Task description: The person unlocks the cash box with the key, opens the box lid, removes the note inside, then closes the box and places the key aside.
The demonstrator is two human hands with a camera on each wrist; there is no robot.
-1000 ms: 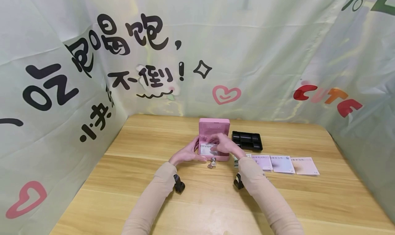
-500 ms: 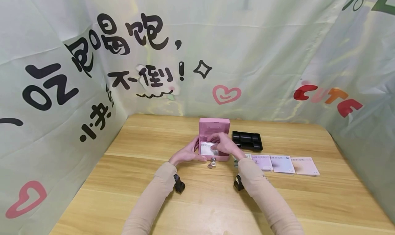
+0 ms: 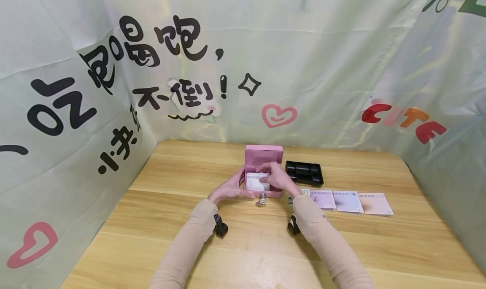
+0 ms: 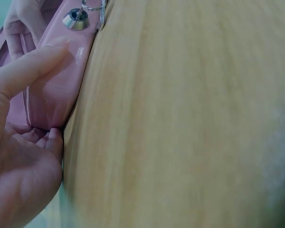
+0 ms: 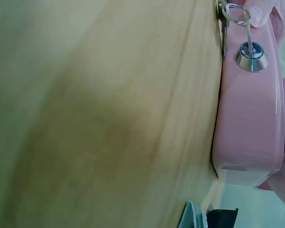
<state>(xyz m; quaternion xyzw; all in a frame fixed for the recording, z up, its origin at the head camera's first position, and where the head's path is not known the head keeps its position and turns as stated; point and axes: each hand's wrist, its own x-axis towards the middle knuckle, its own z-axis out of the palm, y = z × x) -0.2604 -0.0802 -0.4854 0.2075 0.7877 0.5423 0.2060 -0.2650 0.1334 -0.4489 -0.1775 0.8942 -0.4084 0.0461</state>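
Observation:
A pink cash box stands on the table with its lid raised. My left hand grips its left front corner, thumb along the front wall and fingers around the side, as the left wrist view shows. A key on a ring sits in the front lock. My right hand reaches into the box from the right. Its thumb lies on the face of pale banknotes, with the fingers behind their upper edge, seemingly pinching them. In both wrist views the right fingertips are partly hidden by the box wall.
A black compartment tray lies right of the box. In front of it, a row holds green notes, partly behind the right wrist, then purple notes, blue notes and pink notes. Printed fabric hangs around the table.
The pale banknotes' upper edge has risen slightly inside the box, and more of their face shows. My right fingers have shifted a little with it. The left hand stays in place.

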